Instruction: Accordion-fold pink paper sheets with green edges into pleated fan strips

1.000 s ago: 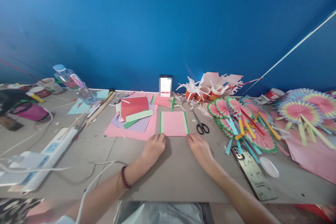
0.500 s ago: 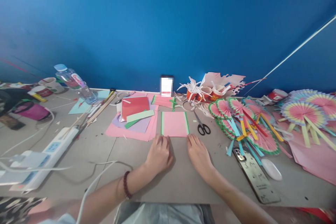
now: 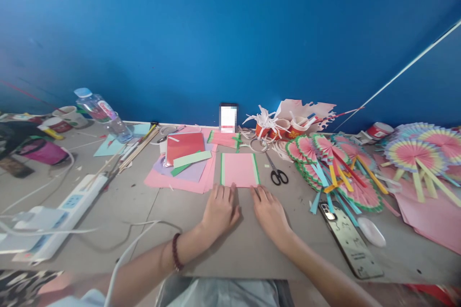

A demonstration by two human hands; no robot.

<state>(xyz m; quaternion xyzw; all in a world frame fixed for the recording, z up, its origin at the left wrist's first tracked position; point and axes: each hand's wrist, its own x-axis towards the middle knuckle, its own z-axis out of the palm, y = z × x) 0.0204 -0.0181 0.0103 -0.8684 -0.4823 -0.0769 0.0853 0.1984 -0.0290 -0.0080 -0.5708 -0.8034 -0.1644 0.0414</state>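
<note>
A pink paper sheet [image 3: 237,170] with green strips down its left and right edges lies flat in front of me. My left hand [image 3: 219,208] rests palm down at the sheet's near left corner, fingers stretched forward and thumb apart, fingertips at the near edge. At the near right corner is my right hand [image 3: 271,213], its fingers also extended and touching that edge. Neither hand shows anything gripped. Behind the sheet lies a pleated pink and green paper piece [image 3: 224,139]. Black-handled scissors [image 3: 278,175] lie just right of the sheet.
Stacked coloured papers [image 3: 183,158] lie to the left, beyond them thin sticks [image 3: 140,146] and a plastic bottle [image 3: 103,112]. A power strip [image 3: 68,216] with cables sits nearer left. Paper fans [image 3: 327,158], a phone [image 3: 351,240] and a white mouse [image 3: 372,231] occupy the right.
My left hand's fingers have straightened and spread along the near edge. The right hand's fingertips have slid slightly left. The pink sheet has stayed in place.
</note>
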